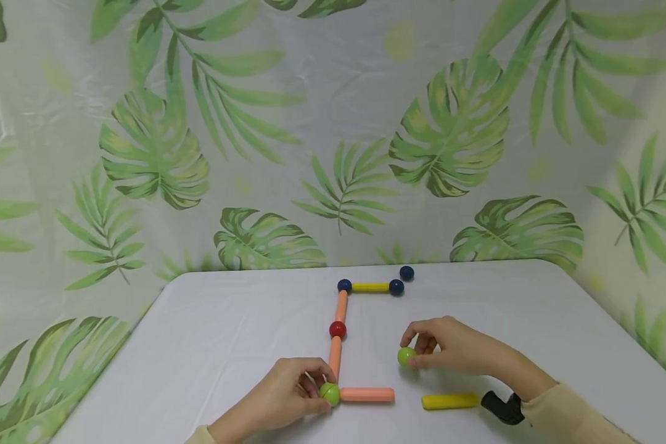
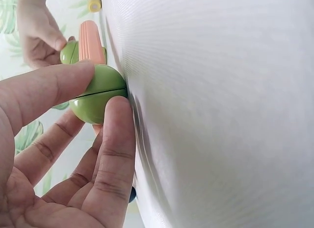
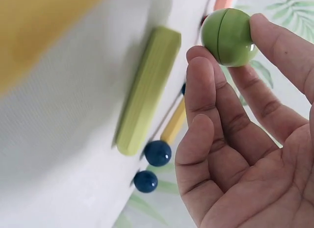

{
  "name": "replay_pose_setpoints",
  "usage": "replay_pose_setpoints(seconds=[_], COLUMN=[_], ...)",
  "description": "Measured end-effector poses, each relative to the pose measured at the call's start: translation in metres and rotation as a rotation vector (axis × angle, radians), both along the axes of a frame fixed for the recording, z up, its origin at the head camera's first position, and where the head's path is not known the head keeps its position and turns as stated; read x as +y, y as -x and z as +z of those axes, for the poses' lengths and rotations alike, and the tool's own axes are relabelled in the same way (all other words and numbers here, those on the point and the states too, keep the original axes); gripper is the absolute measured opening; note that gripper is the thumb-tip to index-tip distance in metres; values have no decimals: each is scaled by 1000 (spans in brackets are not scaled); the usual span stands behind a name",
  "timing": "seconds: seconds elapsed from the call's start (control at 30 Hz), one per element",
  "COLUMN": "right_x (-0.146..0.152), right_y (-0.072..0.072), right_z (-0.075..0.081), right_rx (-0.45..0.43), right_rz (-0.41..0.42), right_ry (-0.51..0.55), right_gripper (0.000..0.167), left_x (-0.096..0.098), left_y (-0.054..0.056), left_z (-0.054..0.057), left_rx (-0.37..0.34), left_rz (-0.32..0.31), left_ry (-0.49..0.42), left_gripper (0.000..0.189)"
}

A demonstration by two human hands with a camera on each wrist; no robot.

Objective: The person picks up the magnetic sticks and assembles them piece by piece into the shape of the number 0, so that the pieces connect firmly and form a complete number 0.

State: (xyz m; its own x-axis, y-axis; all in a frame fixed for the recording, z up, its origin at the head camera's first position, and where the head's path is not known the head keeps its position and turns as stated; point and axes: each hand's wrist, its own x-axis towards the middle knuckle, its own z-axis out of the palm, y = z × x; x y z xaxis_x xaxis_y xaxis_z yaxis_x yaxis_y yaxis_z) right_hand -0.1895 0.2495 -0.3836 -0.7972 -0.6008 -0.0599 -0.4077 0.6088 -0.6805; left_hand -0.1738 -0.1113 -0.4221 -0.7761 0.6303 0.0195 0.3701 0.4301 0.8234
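My left hand [image 1: 296, 391] pinches a green ball [image 1: 330, 393] at the table surface; in the left wrist view a dark seam runs round this ball [image 2: 98, 94]. From the ball one pink rod [image 1: 367, 394] points right, and another pink rod [image 1: 335, 357] leads back to a red ball [image 1: 337, 329]. Between thumb and fingertips, my right hand [image 1: 449, 345] holds a second green ball [image 1: 406, 356], apart from any rod. The right wrist view shows that ball [image 3: 228, 38] seamed as well. Below the right hand lies a loose yellow rod [image 1: 449, 401].
Past the red ball, a third pink rod [image 1: 341, 306] reaches a dark blue ball [image 1: 345, 285]. A yellow rod [image 1: 370, 287] links it to another blue ball [image 1: 396, 287]. One loose blue ball [image 1: 407, 273] sits near the back edge. A black curved piece [image 1: 502, 408] lies beside the right sleeve.
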Motion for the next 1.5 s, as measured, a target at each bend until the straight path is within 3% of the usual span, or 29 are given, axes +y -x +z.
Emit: replay_pose_setpoints(seconds=[0.3, 0.7, 1.5], right_x=[-9, -15, -8], right_y=[-18, -27, -28], right_z=[-10, -15, -14], right_rx=[-48, -92, -71], right_rz=[13, 22, 60], right_ry=[-5, 1, 18], right_gripper=[19, 20, 26], left_x=[0, 1, 1], left_y=[-1, -1, 0], left_z=[2, 1, 1], left_rx=[-8, -25, -37], left_rz=[5, 11, 17], left_ry=[6, 3, 12], left_gripper=[27, 27, 28])
